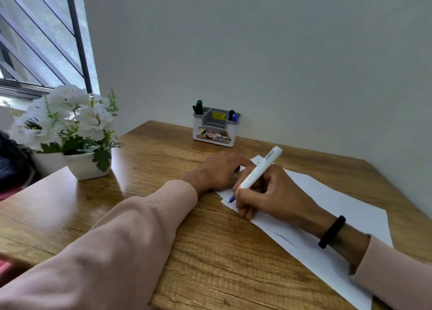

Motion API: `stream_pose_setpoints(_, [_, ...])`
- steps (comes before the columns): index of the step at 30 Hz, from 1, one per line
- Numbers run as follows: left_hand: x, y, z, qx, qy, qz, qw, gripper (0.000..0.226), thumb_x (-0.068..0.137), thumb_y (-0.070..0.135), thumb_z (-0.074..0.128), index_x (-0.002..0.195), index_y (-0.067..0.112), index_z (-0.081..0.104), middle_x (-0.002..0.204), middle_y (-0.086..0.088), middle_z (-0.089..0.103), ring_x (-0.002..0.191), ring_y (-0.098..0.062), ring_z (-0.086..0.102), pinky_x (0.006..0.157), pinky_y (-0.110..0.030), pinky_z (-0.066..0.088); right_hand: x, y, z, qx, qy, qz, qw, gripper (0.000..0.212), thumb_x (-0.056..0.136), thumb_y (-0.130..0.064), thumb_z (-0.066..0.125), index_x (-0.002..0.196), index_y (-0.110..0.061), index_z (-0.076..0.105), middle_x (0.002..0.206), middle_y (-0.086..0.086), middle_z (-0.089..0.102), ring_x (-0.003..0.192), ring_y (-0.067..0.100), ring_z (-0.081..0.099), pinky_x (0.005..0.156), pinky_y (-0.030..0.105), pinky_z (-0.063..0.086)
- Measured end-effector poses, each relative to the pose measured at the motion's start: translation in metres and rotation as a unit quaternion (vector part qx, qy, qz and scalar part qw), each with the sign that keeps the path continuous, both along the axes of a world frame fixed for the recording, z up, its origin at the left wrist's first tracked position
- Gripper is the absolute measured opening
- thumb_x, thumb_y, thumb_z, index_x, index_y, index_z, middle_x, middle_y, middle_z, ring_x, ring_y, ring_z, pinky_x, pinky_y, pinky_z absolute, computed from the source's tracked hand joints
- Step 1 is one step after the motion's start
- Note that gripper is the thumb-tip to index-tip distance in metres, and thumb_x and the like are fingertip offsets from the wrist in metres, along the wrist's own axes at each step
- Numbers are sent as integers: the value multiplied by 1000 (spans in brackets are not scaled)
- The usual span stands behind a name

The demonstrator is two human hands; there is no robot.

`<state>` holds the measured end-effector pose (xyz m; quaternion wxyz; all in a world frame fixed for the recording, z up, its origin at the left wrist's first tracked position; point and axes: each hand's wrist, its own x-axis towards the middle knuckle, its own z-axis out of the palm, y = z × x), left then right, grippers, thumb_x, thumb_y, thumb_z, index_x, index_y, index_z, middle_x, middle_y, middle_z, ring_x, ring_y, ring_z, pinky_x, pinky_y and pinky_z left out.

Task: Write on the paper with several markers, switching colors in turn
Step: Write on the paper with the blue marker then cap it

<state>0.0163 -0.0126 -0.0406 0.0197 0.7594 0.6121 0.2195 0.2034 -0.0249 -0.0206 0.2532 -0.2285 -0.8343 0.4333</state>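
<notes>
A white sheet of paper (332,207) lies slanted on the wooden desk (145,160). My right hand (273,193) grips a white marker (259,169) with a blue tip, and the tip touches the paper's left corner. My left hand (219,169) rests on the paper's upper left edge with fingers curled; something dark shows under its fingers, too hidden to identify. A white and grey holder (214,128) stands at the back by the wall. It contains a green and a black marker (198,107) on its left side, and a black and a blue marker (233,115) on its right.
A white pot of white flowers (72,132) stands at the desk's left side near the window. The wall runs behind and to the right of the desk. A dark bag (11,162) lies beyond the left edge.
</notes>
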Motion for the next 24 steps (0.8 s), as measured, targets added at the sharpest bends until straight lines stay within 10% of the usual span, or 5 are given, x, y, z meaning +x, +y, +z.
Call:
stream_pose_setpoints(6, [1,1,2,0,18,13,1000,32,101,39,53,130,35,66,70,21,44,60,-1,42,55,-26,30,-2,3,-13,49,-11,-66,997,16,87,-8,71,74,1,70,48,15,63,42,21,57,48,25,47])
stream_pose_setpoints(24, [2,1,3,-1,15,11,1000,32,101,37,55,131,35,65,73,20,43,63,-1,42,54,-25,30,-3,1,-13,79,-38,-69,994,18,88,-20,76,81,-4,71,64,22,58,53,15,52,63,51,52])
